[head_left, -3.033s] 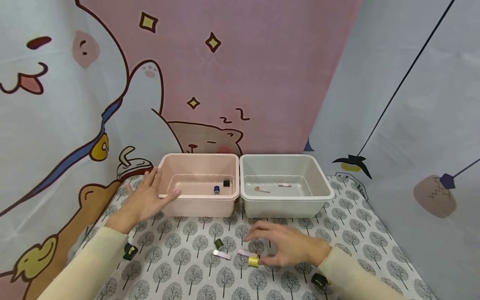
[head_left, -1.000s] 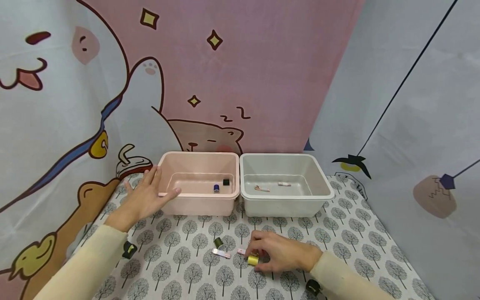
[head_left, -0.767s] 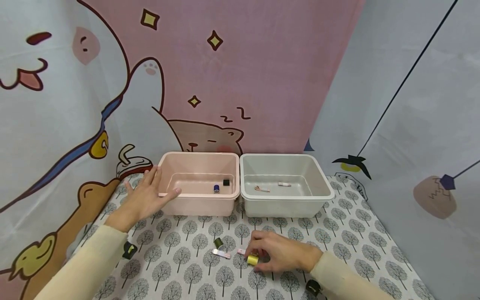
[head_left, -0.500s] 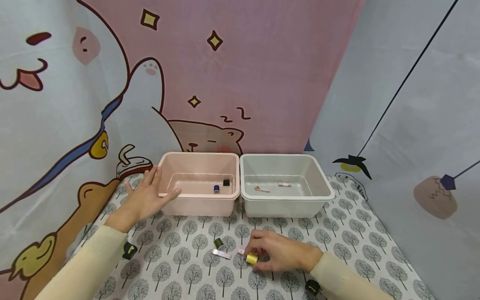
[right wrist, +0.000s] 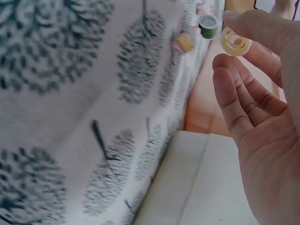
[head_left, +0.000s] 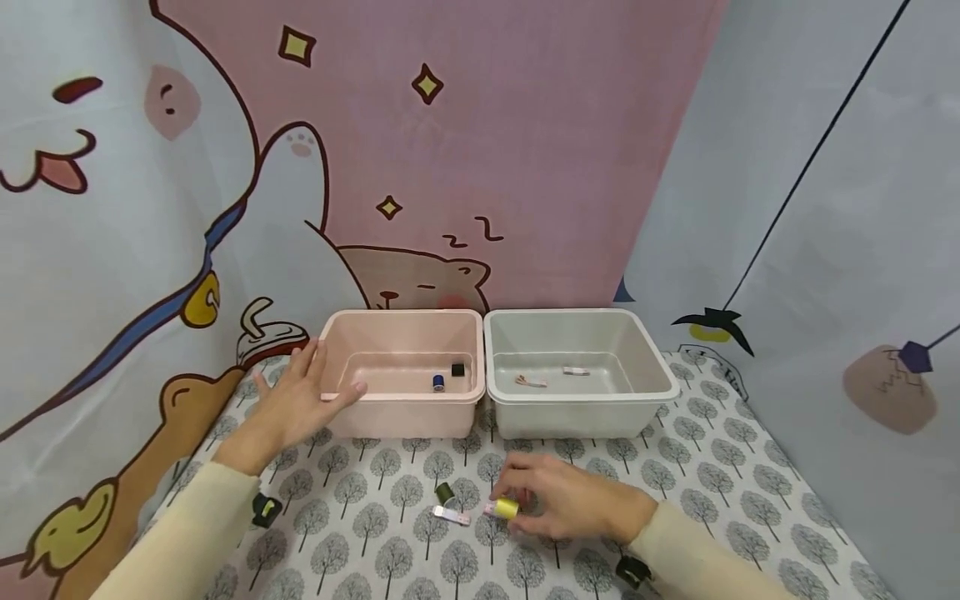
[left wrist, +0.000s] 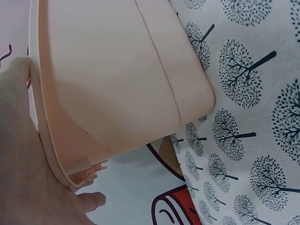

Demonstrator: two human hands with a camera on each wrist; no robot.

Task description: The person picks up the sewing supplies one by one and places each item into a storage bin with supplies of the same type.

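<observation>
My right hand [head_left: 566, 496] pinches a yellow thread spool [head_left: 507, 508] between thumb and fingers, just above or at the cloth. In the right wrist view the spool's pale end [right wrist: 236, 43] faces the camera. A small pink-and-white strip [head_left: 489, 508] lies right beside it, partly hidden. To its left are a dark green thread spool [head_left: 444, 494] and another white-and-pink strip [head_left: 452, 516]. My left hand [head_left: 292, 408] rests on the left rim of the pink bin [head_left: 405, 417], fingers extended, thumb over the front edge.
A blue spool [head_left: 438, 383] and a black spool [head_left: 457, 369] lie inside the pink bin. Beside it stands a grey-white bin [head_left: 585, 417] containing two small pinkish strips [head_left: 576, 371]. Both bins stand on a tree-patterned cloth [head_left: 390, 533] before a printed curtain [head_left: 517, 150].
My right hand has come down around the yellow spool, gripped it and shifted it slightly away from me. My left hand stays on the pink bin's rim. The head view has tilted slightly.
</observation>
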